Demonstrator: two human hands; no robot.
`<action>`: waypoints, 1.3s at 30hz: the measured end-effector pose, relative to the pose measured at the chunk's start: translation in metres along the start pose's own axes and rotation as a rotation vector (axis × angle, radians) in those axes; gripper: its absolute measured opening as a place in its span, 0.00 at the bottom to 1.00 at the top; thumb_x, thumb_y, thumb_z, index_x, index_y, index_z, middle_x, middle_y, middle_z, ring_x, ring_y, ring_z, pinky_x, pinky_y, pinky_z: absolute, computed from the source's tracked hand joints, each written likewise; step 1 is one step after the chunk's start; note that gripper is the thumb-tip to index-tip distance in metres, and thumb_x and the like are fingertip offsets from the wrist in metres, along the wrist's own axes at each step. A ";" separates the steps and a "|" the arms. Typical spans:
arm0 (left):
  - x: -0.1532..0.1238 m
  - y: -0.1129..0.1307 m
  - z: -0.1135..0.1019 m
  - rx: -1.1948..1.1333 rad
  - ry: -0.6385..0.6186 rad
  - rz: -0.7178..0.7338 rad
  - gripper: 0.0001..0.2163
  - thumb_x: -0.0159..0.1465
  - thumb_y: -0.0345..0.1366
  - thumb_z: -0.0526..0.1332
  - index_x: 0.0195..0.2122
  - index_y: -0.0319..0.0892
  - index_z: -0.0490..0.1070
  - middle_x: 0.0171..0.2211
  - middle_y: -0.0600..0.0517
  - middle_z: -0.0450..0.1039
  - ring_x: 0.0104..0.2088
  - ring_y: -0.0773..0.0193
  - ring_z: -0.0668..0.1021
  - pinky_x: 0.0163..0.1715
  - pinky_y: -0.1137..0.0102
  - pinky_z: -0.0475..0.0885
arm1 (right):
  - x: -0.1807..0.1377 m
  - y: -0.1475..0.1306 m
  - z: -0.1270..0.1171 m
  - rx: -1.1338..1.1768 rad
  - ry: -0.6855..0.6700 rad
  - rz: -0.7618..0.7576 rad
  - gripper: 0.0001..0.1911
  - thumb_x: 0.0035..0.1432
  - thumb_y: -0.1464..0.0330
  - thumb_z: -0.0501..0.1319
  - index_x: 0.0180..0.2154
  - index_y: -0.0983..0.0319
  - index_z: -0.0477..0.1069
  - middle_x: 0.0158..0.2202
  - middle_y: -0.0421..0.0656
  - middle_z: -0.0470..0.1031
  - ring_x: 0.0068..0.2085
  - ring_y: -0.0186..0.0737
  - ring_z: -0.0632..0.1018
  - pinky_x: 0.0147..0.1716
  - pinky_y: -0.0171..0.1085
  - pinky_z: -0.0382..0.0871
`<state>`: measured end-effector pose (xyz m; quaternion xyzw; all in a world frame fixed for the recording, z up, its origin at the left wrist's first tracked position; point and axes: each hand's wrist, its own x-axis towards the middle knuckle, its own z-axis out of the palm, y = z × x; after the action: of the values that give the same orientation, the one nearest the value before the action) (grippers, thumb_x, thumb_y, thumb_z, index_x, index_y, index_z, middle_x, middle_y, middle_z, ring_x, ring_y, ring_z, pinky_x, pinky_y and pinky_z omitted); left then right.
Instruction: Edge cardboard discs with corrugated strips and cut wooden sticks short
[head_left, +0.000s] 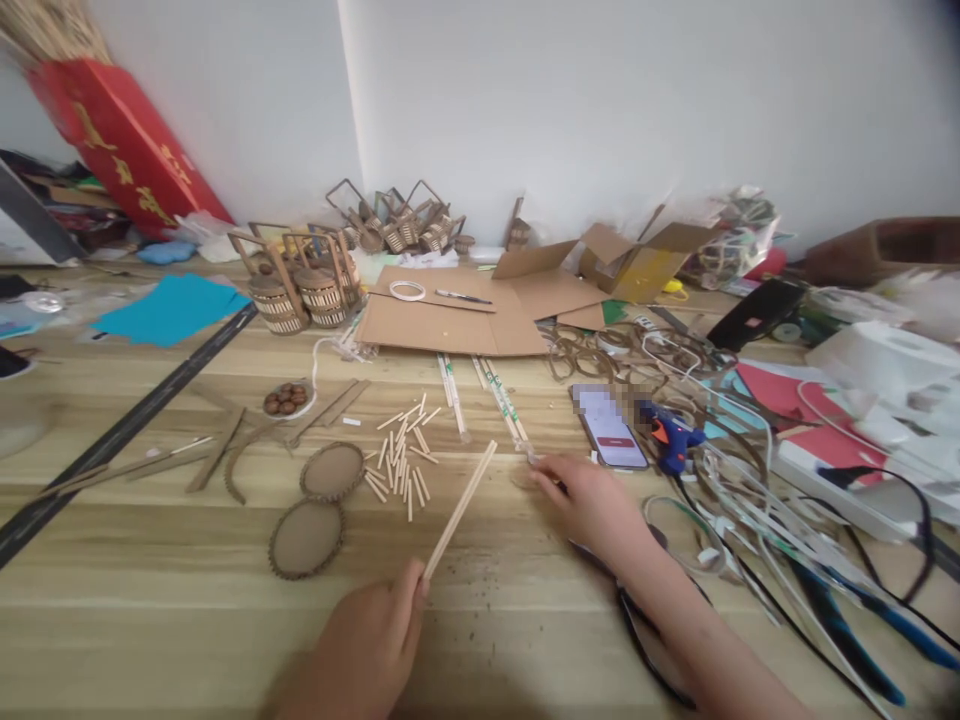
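Observation:
My left hand [375, 630] is closed around the lower end of a pair of pale wooden chopsticks [461, 510], which slant up and away to the right. At the right, my right hand [589, 500] pinches a bit of clear plastic wrapper [523, 476], close to the near end of some wrapped chopsticks [502, 405]. Exactly what its fingertips grip is partly hidden. Short cut sticks [405, 450] lie scattered left of the chopsticks. Beside them are two round cardboard discs with ridged brown rims, an upper disc [332, 472] and a lower disc [306, 538].
A phone [609, 428] and a blue glue gun [669, 438] lie beyond my right hand. Dark-handled scissors [637, 620] lie under my right forearm, with pliers [847, 630] and tangled cords further right. Flattened cardboard [457, 325] and small bamboo baskets [322, 295] stand behind.

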<state>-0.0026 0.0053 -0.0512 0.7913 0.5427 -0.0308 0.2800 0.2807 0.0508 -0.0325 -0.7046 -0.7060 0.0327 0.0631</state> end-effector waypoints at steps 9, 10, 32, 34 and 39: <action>-0.005 0.008 -0.010 0.052 -0.080 -0.039 0.18 0.73 0.31 0.44 0.42 0.41 0.75 0.40 0.43 0.80 0.42 0.52 0.81 0.44 0.61 0.72 | 0.065 -0.092 -0.006 0.017 -0.188 -0.089 0.13 0.67 0.63 0.60 0.49 0.62 0.72 0.49 0.45 0.75 0.46 0.42 0.78 0.46 0.47 0.74; -0.004 0.010 -0.011 0.060 -0.064 -0.029 0.17 0.73 0.30 0.45 0.42 0.41 0.75 0.41 0.44 0.79 0.43 0.52 0.80 0.44 0.60 0.72 | 0.068 -0.102 0.000 0.017 -0.234 -0.109 0.14 0.66 0.62 0.61 0.50 0.62 0.71 0.51 0.46 0.74 0.46 0.43 0.78 0.46 0.47 0.75; -0.005 0.009 -0.010 -0.080 0.034 0.104 0.13 0.70 0.26 0.53 0.35 0.40 0.77 0.40 0.48 0.72 0.44 0.57 0.74 0.44 0.64 0.68 | 0.049 -0.057 -0.019 0.078 -0.170 -0.169 0.06 0.62 0.73 0.59 0.40 0.62 0.74 0.41 0.48 0.78 0.45 0.46 0.78 0.44 0.40 0.68; -0.006 0.008 -0.008 -0.085 0.024 0.130 0.13 0.70 0.26 0.54 0.34 0.40 0.77 0.40 0.47 0.73 0.45 0.57 0.74 0.44 0.64 0.68 | 0.049 -0.068 -0.010 0.072 -0.189 -0.218 0.10 0.62 0.73 0.60 0.45 0.62 0.75 0.47 0.51 0.76 0.49 0.47 0.77 0.48 0.41 0.67; -0.008 0.006 -0.005 -0.069 0.012 0.155 0.12 0.68 0.25 0.56 0.34 0.40 0.78 0.39 0.47 0.74 0.44 0.57 0.75 0.44 0.65 0.68 | 0.054 -0.113 0.015 0.074 -0.321 -0.423 0.18 0.59 0.66 0.66 0.51 0.60 0.73 0.49 0.47 0.76 0.50 0.46 0.77 0.50 0.44 0.69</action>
<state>-0.0015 -0.0010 -0.0417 0.8208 0.4824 0.0143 0.3055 0.1672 0.1044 -0.0299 -0.5244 -0.8368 0.1559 -0.0187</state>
